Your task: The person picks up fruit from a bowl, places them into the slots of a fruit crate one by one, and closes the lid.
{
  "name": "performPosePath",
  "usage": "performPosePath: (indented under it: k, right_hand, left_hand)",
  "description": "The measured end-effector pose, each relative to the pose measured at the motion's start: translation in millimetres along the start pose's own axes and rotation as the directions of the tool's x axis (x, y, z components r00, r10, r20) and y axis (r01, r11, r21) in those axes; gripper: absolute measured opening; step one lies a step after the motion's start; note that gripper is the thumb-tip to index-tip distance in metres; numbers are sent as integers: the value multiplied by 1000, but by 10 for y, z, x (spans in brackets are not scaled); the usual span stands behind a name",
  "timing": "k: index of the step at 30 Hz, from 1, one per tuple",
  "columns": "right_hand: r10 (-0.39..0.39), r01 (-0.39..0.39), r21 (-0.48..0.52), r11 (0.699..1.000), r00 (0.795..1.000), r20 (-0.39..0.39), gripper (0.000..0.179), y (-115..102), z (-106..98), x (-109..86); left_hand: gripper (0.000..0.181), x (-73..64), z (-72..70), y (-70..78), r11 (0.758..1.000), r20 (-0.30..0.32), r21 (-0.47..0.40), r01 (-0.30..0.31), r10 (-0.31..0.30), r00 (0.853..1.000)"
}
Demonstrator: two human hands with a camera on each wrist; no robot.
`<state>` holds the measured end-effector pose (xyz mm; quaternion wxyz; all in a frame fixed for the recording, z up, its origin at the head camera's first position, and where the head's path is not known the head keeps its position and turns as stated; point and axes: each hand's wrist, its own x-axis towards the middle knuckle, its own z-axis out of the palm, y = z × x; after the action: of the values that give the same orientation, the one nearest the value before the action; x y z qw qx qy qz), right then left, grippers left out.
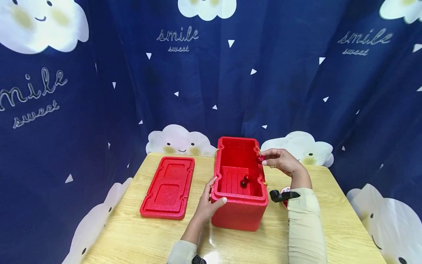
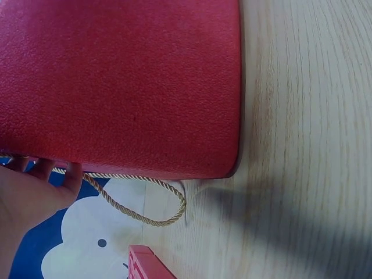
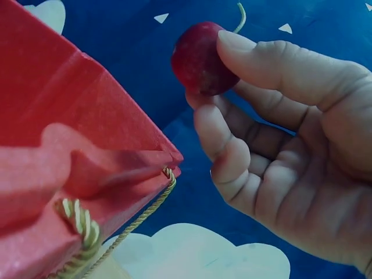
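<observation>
An open red foam box (image 1: 239, 214) stands on the table, two dark cherries (image 1: 243, 183) lying on its ribbed floor. Over its right rim, my right hand (image 1: 282, 161) pinches a red cherry (image 3: 203, 58) between thumb and fingers. In the right wrist view the cherry's thin green stem points up, and the box wall is to the left. My left hand (image 1: 208, 205) grips the near left corner of the box, its thumb across the front rim and its fingers along the left side. Those fingers (image 2: 71, 180) lie by a gold cord (image 2: 136, 215) in the left wrist view.
The red lid (image 1: 168, 189) lies flat on the wooden table (image 1: 263, 245), left of the box. A small bowl (image 1: 284, 190) with something red in it is partly hidden behind my right wrist. A blue curtain (image 1: 211, 73) with white clouds hangs around the table.
</observation>
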<state>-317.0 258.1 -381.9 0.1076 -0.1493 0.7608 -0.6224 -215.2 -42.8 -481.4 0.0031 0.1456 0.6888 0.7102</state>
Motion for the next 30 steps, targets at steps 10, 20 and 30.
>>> performPosePath:
  k: [10,20,30]
  right_hand:
    - [3,-7,33,999,994,110,32,-31,34,224]
    - [101,-104,8,995,979,175,39,12,168,426]
    - [198,-158,-166,973,946,256,40,58,270,608]
  left_hand:
    - [73,-2,-1,-6,999,-10,-25,-26,26,1000]
    - [74,-4,1,-9,1000,-6,2,-13,13,1000]
    - [74,3,2,0,999,-1,25,-32,32,999]
